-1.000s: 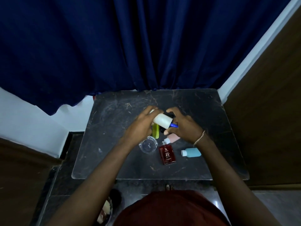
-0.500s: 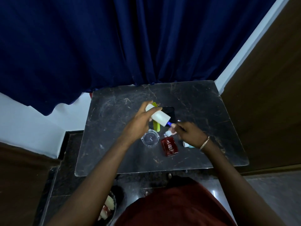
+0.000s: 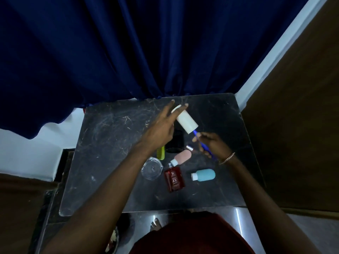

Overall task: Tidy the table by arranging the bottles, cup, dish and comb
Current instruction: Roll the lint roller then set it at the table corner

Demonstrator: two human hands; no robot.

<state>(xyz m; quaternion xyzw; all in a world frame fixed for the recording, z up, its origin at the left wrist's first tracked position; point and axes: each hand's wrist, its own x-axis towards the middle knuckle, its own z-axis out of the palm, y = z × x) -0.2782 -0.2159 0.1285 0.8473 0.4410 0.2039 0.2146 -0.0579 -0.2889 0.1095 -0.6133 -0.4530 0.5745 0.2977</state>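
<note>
My left hand (image 3: 159, 131) holds a white bottle (image 3: 187, 121) tilted above the far middle of the dark marble table (image 3: 110, 143), fingers stretched along its top. My right hand (image 3: 213, 144) pinches a thin blue stick (image 3: 206, 146) whose tip nearly meets the bottle's lower end. Under them stands a black cup (image 3: 176, 143), with a green comb (image 3: 161, 153) to its left. A pink bottle (image 3: 182, 157), a red perfume bottle (image 3: 174, 178) and a light blue bottle (image 3: 204, 175) lie flat. The clear glass dish (image 3: 151, 168) sits left of the red bottle.
A small silver cap (image 3: 189, 147) lies beside the cup. A dark blue curtain (image 3: 146, 52) hangs behind the table, and a brown wooden panel (image 3: 293, 125) stands at its right edge. My toes (image 3: 156, 224) show on the glossy floor below the near edge.
My left hand has carried the white bottle up and toward the far side. My right hand has drawn back to the right with the blue stick, uncovering the pink and light blue bottles.
</note>
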